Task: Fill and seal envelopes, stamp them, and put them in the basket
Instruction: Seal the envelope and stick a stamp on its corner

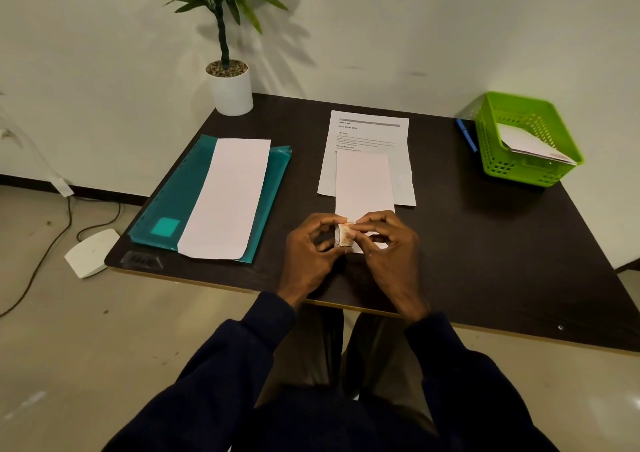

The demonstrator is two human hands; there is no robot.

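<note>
A small roll of stamps (pixel 344 235) sits between both hands just above the near end of a white envelope (pixel 363 184) that lies lengthwise on the dark table (pixel 485 243). My left hand (pixel 311 250) grips the roll. My right hand (pixel 388 240) pinches the roll's loose end with thumb and forefinger. Another long white envelope (pixel 225 198) rests on a teal folder (pixel 162 209) to the left. A green basket (pixel 526 139) at the far right holds at least one white envelope (pixel 530 145).
A printed sheet (pixel 367 132) lies under the far end of the middle envelope. A blue pen (pixel 465 134) lies left of the basket. A potted plant (pixel 230 84) stands at the back left corner. A white device and cables lie on the floor at left.
</note>
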